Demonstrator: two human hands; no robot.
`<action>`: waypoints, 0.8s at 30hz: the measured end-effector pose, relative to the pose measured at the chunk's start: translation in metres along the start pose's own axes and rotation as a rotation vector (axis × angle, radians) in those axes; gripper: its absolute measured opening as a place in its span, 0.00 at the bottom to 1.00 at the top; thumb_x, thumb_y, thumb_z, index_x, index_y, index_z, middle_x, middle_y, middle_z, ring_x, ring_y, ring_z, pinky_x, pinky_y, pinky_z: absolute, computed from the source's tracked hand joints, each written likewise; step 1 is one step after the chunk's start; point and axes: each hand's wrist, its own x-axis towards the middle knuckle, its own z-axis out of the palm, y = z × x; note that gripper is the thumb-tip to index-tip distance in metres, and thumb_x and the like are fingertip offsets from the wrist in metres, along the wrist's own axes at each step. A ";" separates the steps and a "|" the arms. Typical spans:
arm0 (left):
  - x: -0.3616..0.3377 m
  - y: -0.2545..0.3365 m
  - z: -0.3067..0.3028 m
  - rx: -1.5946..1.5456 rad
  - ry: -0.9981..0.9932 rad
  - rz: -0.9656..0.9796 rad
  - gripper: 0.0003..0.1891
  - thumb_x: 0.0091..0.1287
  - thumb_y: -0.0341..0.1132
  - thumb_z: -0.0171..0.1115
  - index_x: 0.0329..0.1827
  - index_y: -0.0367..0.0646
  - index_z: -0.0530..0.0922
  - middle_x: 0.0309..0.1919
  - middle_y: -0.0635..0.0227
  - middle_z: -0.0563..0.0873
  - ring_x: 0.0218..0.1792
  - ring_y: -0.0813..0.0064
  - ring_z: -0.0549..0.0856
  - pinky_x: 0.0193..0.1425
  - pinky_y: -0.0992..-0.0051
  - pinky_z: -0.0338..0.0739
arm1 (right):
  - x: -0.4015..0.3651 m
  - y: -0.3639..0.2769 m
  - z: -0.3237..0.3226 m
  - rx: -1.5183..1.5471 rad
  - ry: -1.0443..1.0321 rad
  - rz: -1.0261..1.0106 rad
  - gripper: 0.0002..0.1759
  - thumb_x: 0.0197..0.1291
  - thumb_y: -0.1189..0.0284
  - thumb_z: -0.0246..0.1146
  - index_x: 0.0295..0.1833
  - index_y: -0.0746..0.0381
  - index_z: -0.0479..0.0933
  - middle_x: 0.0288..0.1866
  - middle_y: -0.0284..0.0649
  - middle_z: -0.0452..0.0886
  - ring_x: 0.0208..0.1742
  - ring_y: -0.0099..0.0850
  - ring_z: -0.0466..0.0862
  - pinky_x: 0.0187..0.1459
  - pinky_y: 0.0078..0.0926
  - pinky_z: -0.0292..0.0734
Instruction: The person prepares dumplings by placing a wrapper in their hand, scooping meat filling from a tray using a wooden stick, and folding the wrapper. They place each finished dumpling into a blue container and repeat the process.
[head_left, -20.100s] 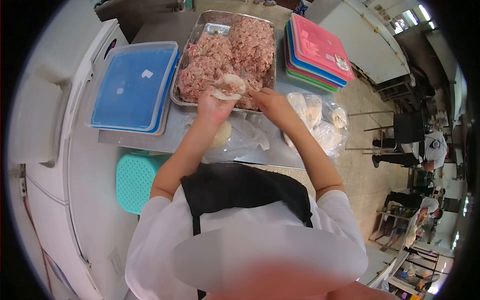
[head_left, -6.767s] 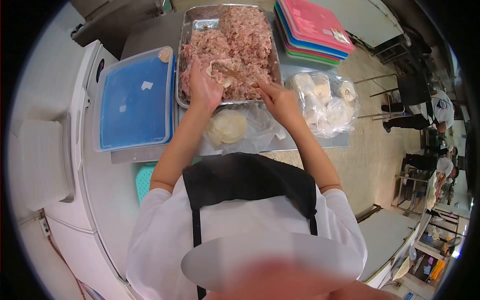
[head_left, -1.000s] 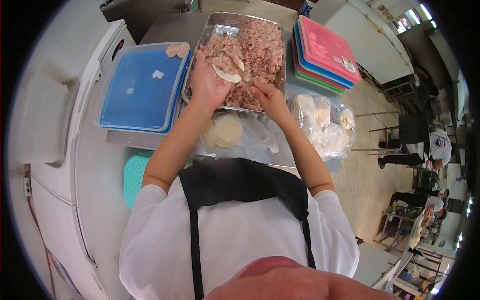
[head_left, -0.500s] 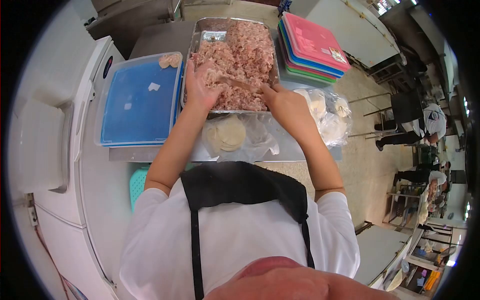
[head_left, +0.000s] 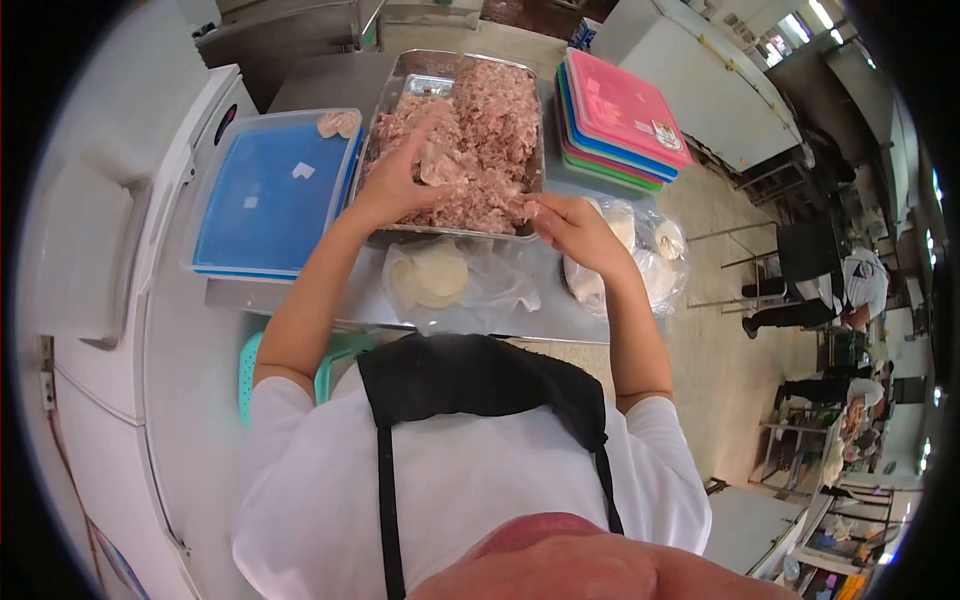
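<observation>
My left hand (head_left: 392,182) is raised over the near left part of a metal tray (head_left: 452,233) of minced meat (head_left: 495,105). It holds a round dough wrapper (head_left: 436,162) with filling on it. My right hand (head_left: 572,225) is at the tray's near right corner with its fingers curled. What they hold is hidden. A stack of round wrappers (head_left: 428,275) lies on clear plastic just below the tray, between my arms.
A blue-lidded container (head_left: 262,195) stands left of the tray, with folded dumplings (head_left: 338,123) at its far corner. Coloured lids (head_left: 620,115) are stacked at the right, and a bag of wrappers (head_left: 655,255) lies beside my right hand. A teal stool (head_left: 250,370) and a white freezer (head_left: 85,230) are at the left. Other people (head_left: 850,290) work far to the right.
My right hand has drawn back from the meat to the tray's near right corner, and the wooden stick it held over the wrapper is out of sight. The left hand still holds the wrapper.
</observation>
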 end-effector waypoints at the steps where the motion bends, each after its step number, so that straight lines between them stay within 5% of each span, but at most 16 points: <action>1: 0.002 0.006 -0.003 0.001 -0.107 -0.024 0.33 0.52 0.29 0.70 0.65 0.47 0.71 0.64 0.63 0.73 0.63 0.70 0.75 0.64 0.68 0.72 | 0.000 0.004 -0.003 -0.041 -0.035 -0.027 0.19 0.69 0.63 0.57 0.56 0.65 0.79 0.22 0.29 0.69 0.25 0.18 0.68 0.29 0.20 0.66; 6: 0.008 0.017 -0.006 -0.090 -0.575 -0.221 0.25 0.49 0.32 0.73 0.54 0.43 0.80 0.54 0.62 0.83 0.59 0.67 0.78 0.63 0.68 0.69 | 0.002 0.021 0.003 -0.075 -0.089 -0.138 0.17 0.67 0.65 0.60 0.55 0.64 0.79 0.32 0.44 0.83 0.33 0.27 0.78 0.37 0.28 0.74; 9: -0.006 0.005 0.008 0.107 -0.387 -0.030 0.25 0.48 0.33 0.73 0.52 0.41 0.80 0.52 0.61 0.83 0.55 0.65 0.80 0.60 0.69 0.72 | 0.016 0.049 0.002 -0.076 -0.126 -0.177 0.17 0.67 0.65 0.60 0.54 0.63 0.79 0.40 0.48 0.84 0.38 0.32 0.83 0.41 0.29 0.76; 13: -0.005 -0.010 0.025 0.100 -0.265 -0.302 0.24 0.51 0.37 0.74 0.51 0.38 0.79 0.47 0.60 0.84 0.49 0.67 0.82 0.55 0.71 0.74 | 0.042 0.080 -0.009 -0.340 0.072 -0.446 0.15 0.66 0.65 0.59 0.55 0.58 0.78 0.40 0.49 0.84 0.39 0.44 0.84 0.40 0.37 0.78; 15: -0.013 -0.030 0.035 0.063 -0.044 -0.405 0.22 0.52 0.38 0.73 0.48 0.37 0.79 0.41 0.61 0.85 0.43 0.73 0.83 0.49 0.74 0.76 | 0.030 0.067 -0.002 -0.506 0.192 -0.420 0.15 0.65 0.64 0.59 0.54 0.55 0.78 0.37 0.47 0.83 0.39 0.48 0.83 0.38 0.42 0.77; 18: -0.020 -0.047 0.043 -0.095 0.029 -0.501 0.23 0.53 0.40 0.74 0.48 0.37 0.79 0.40 0.61 0.85 0.43 0.73 0.83 0.50 0.73 0.76 | 0.039 0.078 0.017 -0.542 0.209 -0.401 0.16 0.64 0.65 0.59 0.57 0.53 0.77 0.35 0.47 0.82 0.40 0.50 0.82 0.40 0.44 0.76; 21: -0.018 -0.060 0.036 0.017 -0.191 -0.539 0.25 0.54 0.41 0.73 0.52 0.37 0.78 0.46 0.57 0.84 0.48 0.69 0.82 0.54 0.72 0.74 | 0.056 0.124 0.016 -0.727 0.044 -0.204 0.18 0.64 0.63 0.58 0.58 0.53 0.76 0.35 0.49 0.82 0.40 0.50 0.81 0.41 0.44 0.76; 24: -0.024 -0.031 0.022 0.084 -0.066 -0.392 0.28 0.54 0.40 0.73 0.56 0.39 0.76 0.53 0.53 0.81 0.55 0.65 0.80 0.60 0.70 0.72 | 0.053 0.120 -0.011 -0.774 0.038 -0.147 0.16 0.66 0.61 0.56 0.56 0.53 0.79 0.40 0.51 0.83 0.42 0.48 0.82 0.42 0.41 0.76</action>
